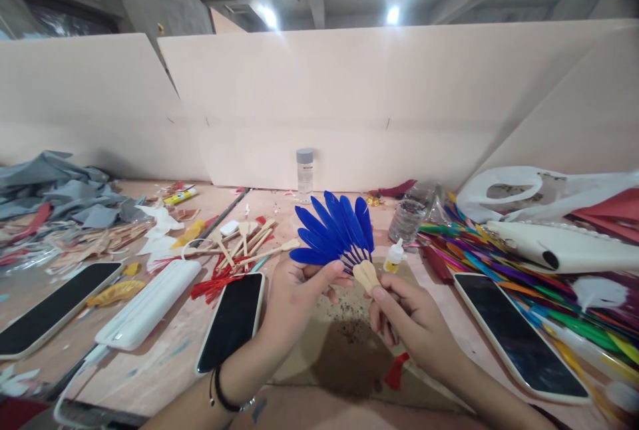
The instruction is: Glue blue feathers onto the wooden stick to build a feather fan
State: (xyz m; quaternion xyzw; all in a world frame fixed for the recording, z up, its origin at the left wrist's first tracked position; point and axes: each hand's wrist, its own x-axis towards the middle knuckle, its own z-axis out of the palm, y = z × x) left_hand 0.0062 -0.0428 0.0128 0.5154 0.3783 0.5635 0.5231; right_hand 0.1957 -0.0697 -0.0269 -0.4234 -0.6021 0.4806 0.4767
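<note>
A small fan of blue feathers [332,230] spreads upward from a pale wooden handle [367,275] in the middle of the view. My left hand [302,290] pinches the feather quills near their base, thumb in front. My right hand [402,307] grips the lower end of the wooden handle between thumb and fingers. Beneath both hands lies a brown board [329,357] with dark specks on it. Just beyond my right hand stands a small glue bottle [394,257] with a white nozzle and yellow label.
Phones [232,323] [519,337] lie on both sides, with a white power bank [148,303] at left. Wooden handles [244,240] and red tassels [214,283] are piled behind. Coloured feathers [504,270] cover the right. A clear bottle [305,174] stands before the white partition [324,97].
</note>
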